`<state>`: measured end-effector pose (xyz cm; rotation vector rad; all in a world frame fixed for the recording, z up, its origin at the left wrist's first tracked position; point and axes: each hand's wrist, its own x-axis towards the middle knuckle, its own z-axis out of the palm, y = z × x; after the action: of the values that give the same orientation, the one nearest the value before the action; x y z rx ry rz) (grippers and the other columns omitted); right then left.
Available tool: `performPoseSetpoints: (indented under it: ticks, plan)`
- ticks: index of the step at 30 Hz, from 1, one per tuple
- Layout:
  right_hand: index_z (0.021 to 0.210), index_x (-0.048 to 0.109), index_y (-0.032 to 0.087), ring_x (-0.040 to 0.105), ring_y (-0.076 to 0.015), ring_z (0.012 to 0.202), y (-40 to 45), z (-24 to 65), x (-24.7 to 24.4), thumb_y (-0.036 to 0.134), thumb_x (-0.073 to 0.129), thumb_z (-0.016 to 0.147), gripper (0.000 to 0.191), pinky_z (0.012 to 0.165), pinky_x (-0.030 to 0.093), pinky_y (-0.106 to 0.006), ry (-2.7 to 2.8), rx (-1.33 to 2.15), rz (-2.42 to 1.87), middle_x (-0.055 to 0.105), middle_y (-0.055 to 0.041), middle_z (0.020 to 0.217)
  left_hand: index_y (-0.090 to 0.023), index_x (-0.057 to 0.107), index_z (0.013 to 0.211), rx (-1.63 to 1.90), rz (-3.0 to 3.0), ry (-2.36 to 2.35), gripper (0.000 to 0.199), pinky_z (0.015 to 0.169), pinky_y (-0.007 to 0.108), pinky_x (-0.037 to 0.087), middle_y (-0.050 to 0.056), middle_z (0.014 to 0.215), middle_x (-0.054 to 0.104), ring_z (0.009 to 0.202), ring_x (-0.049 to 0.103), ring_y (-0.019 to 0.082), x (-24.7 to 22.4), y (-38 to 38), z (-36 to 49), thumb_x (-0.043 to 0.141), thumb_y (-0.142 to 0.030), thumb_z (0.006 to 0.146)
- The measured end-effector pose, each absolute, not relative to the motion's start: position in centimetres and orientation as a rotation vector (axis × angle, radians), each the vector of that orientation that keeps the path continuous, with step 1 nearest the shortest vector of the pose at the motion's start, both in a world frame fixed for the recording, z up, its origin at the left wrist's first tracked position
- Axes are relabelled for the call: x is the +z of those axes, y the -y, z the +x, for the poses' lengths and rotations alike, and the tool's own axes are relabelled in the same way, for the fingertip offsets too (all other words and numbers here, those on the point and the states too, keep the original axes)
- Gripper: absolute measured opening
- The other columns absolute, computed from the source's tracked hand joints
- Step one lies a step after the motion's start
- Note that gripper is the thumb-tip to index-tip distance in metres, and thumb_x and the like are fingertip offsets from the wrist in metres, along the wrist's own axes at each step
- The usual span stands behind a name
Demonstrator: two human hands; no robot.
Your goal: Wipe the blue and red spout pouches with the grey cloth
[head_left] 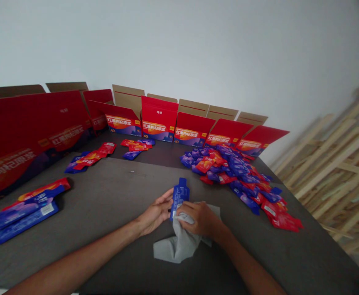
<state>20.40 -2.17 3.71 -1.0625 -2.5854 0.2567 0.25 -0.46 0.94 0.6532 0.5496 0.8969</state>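
1. Workpiece: a blue spouted pouch point(179, 196) of glossy flexible film stands near upright on the bench, its narrow cap at the top, between both hands and in front of the person.
2. Left grip: the left hand point(156, 212) is partly open, with its fingers curved against the pouch's left side, holding it steady.
3. Right grip: the right hand point(198, 218) is closed over a soft, creased grey cloth point(179, 242), pressing a fold of it against the pouch's lower part. The cloth's remainder hangs in loose folds onto the bench.
4. Surface: the dark grey bench point(105, 196) has a matte, lightly scuffed top.
5. Right of the hands: a loose heap of pouches point(234, 176) in glossy red and blue film lies overlapping, near the right hand but not touching it.
6. Far edge: two small groups of pouches point(90, 157) lie apart from the heap. Red cartons point(191, 130) stand in a row behind them, with brown kraft flaps raised.
7. Left side: long blue-and-red packets point(22, 213) lie flat, beside a large flat red carton panel point(28, 137) propped upright.
8. Room: a smooth white wall point(179, 49) rises behind the bench, and pale wooden slats point(329, 164) lean at the right.
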Motion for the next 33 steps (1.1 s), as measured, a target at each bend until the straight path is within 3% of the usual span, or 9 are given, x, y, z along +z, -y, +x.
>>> performPoseSetpoints:
  ticks: [5,11,15,20,25,29,33]
  plan:
    - [0.105,0.062,0.023,0.066,-0.0169,0.082,2.0,20.3,3.7,0.026,0.06,0.089,0.017,0.07,0.047,-0.024,2.451,0.171,-1.091,0.069,-0.0033,0.099,-0.017,0.064,0.125,0.761,0.704,-0.496,0.037,0.092,0.035,0.049,0.012,0.112,0.07,0.099,0.066,0.02,1.1,0.3,-0.2,0.066,-0.019,0.087]
    - [0.103,0.061,0.022,0.067,-0.0171,0.085,1.7,21.0,3.9,0.023,0.059,0.09,0.013,0.072,0.049,-0.024,2.269,0.162,-1.127,0.068,-0.0047,0.099,-0.026,0.058,0.13,0.647,0.663,-0.489,0.041,0.091,0.032,0.048,0.007,0.113,0.069,0.095,0.067,0.016,1.0,0.9,-0.3,0.064,-0.023,0.09]
    - [0.103,0.06,0.022,0.066,-0.0173,0.086,1.9,20.9,4.0,0.025,0.057,0.091,0.013,0.07,0.049,-0.024,2.293,0.191,-1.091,0.068,-0.0045,0.1,-0.028,0.057,0.129,0.645,0.657,-0.42,0.038,0.096,0.032,0.045,0.006,0.115,0.068,0.103,0.065,0.016,1.0,1.1,-0.1,0.061,-0.022,0.092]
    - [0.104,0.058,0.021,0.067,-0.0164,0.089,2.3,20.8,4.3,0.024,0.053,0.092,0.013,0.076,0.05,-0.024,2.3,0.351,-0.984,0.069,-0.0037,0.097,-0.024,0.06,0.122,0.635,0.659,-0.411,0.029,0.092,0.031,0.045,0.007,0.115,0.067,0.101,0.065,0.017,1.5,1.2,0.1,0.058,-0.025,0.093]
    - [0.107,0.059,0.021,0.068,-0.017,0.087,2.7,20.5,4.1,0.026,0.058,0.089,0.019,0.075,0.051,-0.024,2.424,0.382,-0.982,0.071,-0.0035,0.1,-0.02,0.051,0.127,0.784,0.76,-0.616,0.037,0.085,0.031,0.049,0.009,0.112,0.065,0.096,0.064,0.018,2.6,-0.7,0.1,0.054,-0.037,0.094]
    - [0.108,0.061,0.023,0.069,-0.0163,0.085,2.9,20.0,3.5,0.027,0.062,0.087,0.021,0.072,0.05,-0.024,2.536,0.326,-0.986,0.071,-0.0012,0.1,-0.018,0.045,0.128,0.9,1.383,-1.062,0.046,0.072,0.03,0.051,0.008,0.1,0.064,0.083,0.063,0.017,3.2,-5.3,0.9,0.039,-0.051,0.096]
    - [0.106,0.063,0.024,0.069,-0.0161,0.083,3.1,19.5,3.3,0.03,0.061,0.09,0.017,0.072,0.048,-0.025,2.569,0.317,-0.993,0.071,0.0,0.1,-0.017,0.047,0.126,0.922,1.69,-1.225,0.064,0.083,0.037,0.049,0.007,0.102,0.059,0.09,0.058,0.021,3.6,-11.2,2.9,0.071,-0.046,0.075]
